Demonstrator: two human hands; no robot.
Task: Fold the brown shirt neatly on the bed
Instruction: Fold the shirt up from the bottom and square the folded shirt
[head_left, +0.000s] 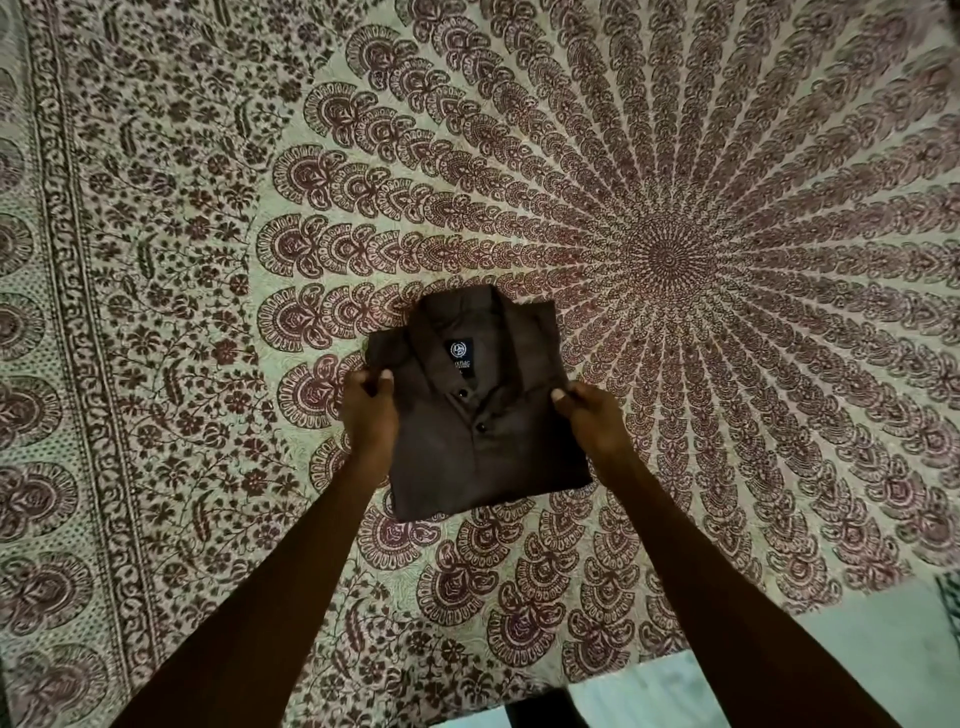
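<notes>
Holding the brown shirt by its two side edges, you have it as a compact rectangle near the middle of the bed, just left of the round centre of the pattern on the bedspread.

Your left hand pinches the left edge, thumb and fingers closed on the cloth. Your right hand pinches the right edge, thumb on top. Neither hand holds anything else.

Done, as far as the view shows:
- No sleeve shows at either side, so both appear tucked out of sight.
- The collar lies at the far end with the label showing inside it.
- The buttons run down the middle of the top face.
- The near edge is a straight fold and the left side runs fairly even.

Left to do, as a judgement:
- The far left corner bulges a little beside your left hand, and the outline sits slightly askew, so a light squaring or smoothing may be wanted.
- Whether the bundle rests flat on the bedspread or is lifted slightly off it cannot be told from this view. If lifted, it has to be set down and let go.

The task looks close to its end. A strip of pale floor shows at the near right, beyond the edge of the bed.
</notes>
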